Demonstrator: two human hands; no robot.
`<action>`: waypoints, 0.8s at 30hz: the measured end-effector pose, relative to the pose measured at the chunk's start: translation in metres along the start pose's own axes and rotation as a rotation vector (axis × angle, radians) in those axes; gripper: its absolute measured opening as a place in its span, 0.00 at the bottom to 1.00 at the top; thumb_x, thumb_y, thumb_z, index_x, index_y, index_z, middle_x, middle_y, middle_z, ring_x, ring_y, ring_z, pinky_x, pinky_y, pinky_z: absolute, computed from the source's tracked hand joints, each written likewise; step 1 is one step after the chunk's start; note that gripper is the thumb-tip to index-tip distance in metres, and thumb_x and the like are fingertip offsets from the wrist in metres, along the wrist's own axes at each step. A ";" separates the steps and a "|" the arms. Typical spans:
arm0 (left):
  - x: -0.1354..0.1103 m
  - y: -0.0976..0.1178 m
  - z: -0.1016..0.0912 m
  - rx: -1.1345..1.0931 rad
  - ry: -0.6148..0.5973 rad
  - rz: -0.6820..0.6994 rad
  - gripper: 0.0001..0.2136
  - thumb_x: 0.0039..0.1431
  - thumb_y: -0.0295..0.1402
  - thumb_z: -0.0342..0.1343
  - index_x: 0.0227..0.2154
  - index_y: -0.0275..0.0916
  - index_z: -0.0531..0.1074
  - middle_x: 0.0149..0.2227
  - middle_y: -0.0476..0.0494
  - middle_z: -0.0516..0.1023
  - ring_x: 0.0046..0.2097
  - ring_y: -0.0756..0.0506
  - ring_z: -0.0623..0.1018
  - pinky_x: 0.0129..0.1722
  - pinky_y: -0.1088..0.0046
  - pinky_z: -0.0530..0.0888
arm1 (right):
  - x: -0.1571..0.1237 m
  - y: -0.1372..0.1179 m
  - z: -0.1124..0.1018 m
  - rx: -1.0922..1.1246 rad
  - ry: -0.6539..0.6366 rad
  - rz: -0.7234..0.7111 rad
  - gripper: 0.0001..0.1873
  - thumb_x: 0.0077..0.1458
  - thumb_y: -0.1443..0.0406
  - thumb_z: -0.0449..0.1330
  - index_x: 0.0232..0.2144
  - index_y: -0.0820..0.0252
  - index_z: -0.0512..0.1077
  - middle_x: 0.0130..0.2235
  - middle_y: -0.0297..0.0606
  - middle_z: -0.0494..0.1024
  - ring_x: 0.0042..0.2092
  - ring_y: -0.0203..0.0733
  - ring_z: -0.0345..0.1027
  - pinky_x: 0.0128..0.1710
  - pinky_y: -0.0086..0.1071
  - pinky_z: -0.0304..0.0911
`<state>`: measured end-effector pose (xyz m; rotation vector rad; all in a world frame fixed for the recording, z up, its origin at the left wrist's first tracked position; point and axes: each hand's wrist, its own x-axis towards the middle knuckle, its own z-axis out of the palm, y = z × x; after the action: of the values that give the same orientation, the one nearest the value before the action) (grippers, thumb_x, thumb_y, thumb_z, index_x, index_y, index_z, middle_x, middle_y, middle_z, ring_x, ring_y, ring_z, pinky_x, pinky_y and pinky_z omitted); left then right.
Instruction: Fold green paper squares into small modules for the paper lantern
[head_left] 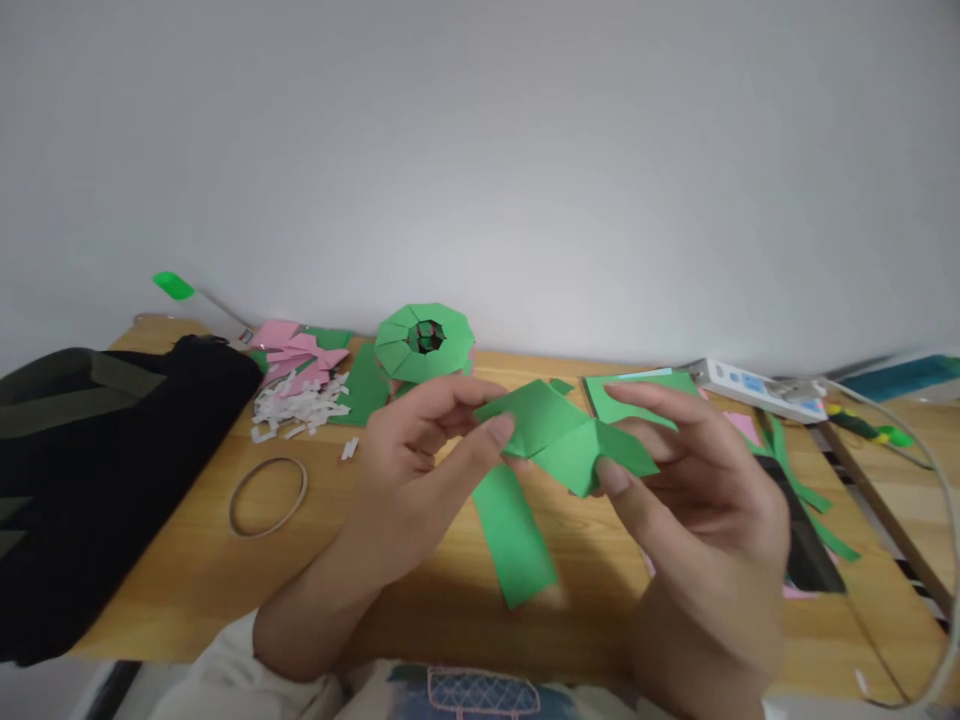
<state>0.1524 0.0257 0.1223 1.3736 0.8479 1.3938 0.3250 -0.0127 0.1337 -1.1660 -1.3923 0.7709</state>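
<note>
Both my hands hold a folded green paper strip [559, 435] above a wooden table [195, 570]. My left hand [420, 450] pinches its left end between thumb and fingers. My right hand [697, 490] pinches the right end, thumb on the near side. The strip's loose tail [516, 535] hangs down toward the table between my hands. Behind them stands a green paper ring [424, 342] made of folded segments, partly over pink paper.
A black bag [82, 480] fills the left side. A tape ring [268, 496], white paper scraps [300, 408] and pink paper pieces [296, 358] lie left of my hands. Green sheets [637, 392], green strips [806, 495], a white box [757, 388] and a cable [941, 480] lie at the right.
</note>
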 end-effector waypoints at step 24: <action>0.002 0.003 0.007 0.618 -0.347 0.400 0.10 0.61 0.37 0.56 0.43 0.40 0.72 0.39 0.44 0.81 0.41 0.46 0.79 0.41 0.70 0.76 | 0.024 0.013 -0.011 0.031 -0.033 0.155 0.11 0.53 0.69 0.63 0.40 0.54 0.76 0.27 0.30 0.77 0.27 0.32 0.70 0.25 0.25 0.66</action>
<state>0.1589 0.0260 0.1266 2.2858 0.8296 1.1589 0.3407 0.0124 0.1312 -1.2520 -1.3236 0.9216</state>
